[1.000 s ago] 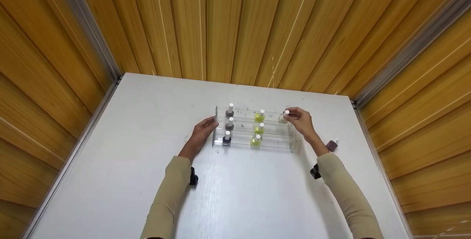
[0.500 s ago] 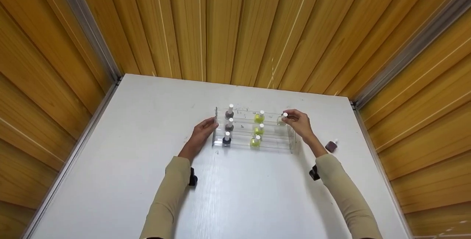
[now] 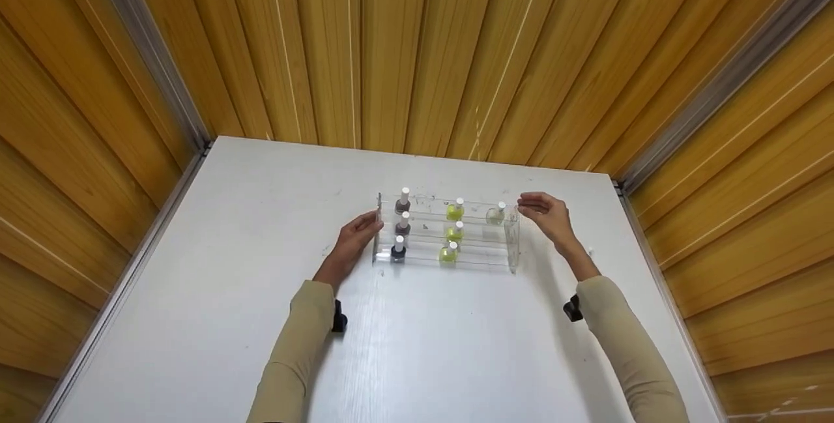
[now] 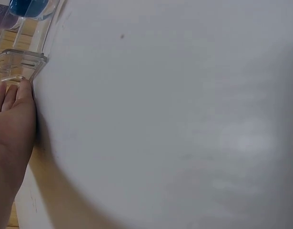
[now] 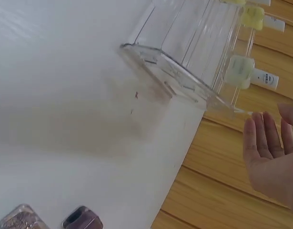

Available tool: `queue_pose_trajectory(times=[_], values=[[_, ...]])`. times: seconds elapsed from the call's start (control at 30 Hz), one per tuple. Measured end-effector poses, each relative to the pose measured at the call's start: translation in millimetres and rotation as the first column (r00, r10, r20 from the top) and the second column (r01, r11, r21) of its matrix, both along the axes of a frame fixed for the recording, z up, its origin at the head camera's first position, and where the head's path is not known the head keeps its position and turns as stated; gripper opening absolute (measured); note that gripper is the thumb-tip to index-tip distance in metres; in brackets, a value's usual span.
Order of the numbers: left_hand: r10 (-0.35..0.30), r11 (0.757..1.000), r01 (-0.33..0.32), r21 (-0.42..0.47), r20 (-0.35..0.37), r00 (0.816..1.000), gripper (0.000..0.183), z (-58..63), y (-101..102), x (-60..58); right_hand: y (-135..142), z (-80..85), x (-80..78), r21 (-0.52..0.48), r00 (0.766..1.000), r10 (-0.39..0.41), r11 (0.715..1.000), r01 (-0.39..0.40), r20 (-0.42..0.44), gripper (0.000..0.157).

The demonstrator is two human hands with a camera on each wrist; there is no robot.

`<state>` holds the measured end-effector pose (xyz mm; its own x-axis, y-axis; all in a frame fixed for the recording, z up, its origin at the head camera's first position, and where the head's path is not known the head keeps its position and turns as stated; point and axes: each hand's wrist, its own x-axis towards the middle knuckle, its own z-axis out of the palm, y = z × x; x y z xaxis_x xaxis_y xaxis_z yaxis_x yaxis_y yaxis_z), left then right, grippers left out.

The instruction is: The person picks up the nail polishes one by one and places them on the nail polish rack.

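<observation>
A clear acrylic tiered rack (image 3: 479, 265) stands on the white table, holding upright nail polish bottles with white caps. Dark bottles (image 3: 398, 253) line its left side, yellow bottles (image 3: 447, 255) its middle. On the top tier at the right stands a pale, see-through nail polish bottle (image 3: 495, 216). My left hand (image 3: 352, 240) touches the rack's left end panel, its fingers extended against it in the left wrist view. Just outside the right end panel, my right hand (image 3: 550, 218) holds nothing; its fingers (image 5: 250, 138) are gently bent beside the top tier.
In the right wrist view, a glittery bottle (image 5: 23, 219) and a dark purple bottle (image 5: 83, 219) are on the table to the rack's right. My right forearm mostly hides that spot in the head view. Wood-patterned walls (image 3: 391, 51) enclose the table.
My right hand shifted the pale bottle slightly left on the top tier, let go of it and drew back to the right. My left hand stayed at the rack's left end.
</observation>
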<state>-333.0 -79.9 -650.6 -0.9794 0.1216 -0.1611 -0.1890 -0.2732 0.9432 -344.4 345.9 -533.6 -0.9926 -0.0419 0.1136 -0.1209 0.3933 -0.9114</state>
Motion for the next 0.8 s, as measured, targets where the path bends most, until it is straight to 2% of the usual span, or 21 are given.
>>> queue_pose_trajectory(times=[0.2, 0.37, 0.47, 0.6, 0.7, 0.8], values=[[-0.008, 1.000, 0.008, 0.000, -0.007, 1.000, 0.054, -2.9, 0, -1.5, 35, 1.3, 6.0, -0.019, 0.992, -0.110, 0.994, 0.111, 0.069, 0.038], [-0.010, 1.000, 0.010, -0.010, -0.016, 1.000, 0.056, -2.9, 0, -2.3, 70, -3.6, 14.9, -0.108, 0.975, -0.183, 0.974, 0.197, 0.127, 0.027], [-0.003, 1.000, 0.003, -0.018, -0.009, 1.000, 0.057, -2.2, -1, -2.6, 89, -8.9, 22.7, -0.149, 0.956, -0.231, 0.954, 0.259, 0.178, 0.019], [0.002, 1.000, -0.002, -0.009, 0.002, 1.000, 0.056, -1.6, -1, -2.1, 111, -21.4, 31.9, -0.148, 0.916, -0.326, 0.919, 0.365, 0.235, 0.014], [-0.009, 1.000, 0.009, -0.009, 0.002, 1.000, 0.057, -1.2, -1, -1.2, 124, -33.9, 36.1, -0.131, 0.870, -0.422, 0.877, 0.463, 0.253, 0.016], [-0.017, 1.000, 0.017, -0.012, 0.010, 1.000, 0.057, -1.5, 0, -0.1, 133, -45.0, 41.3, -0.110, 0.821, -0.499, 0.832, 0.543, 0.278, 0.026]])
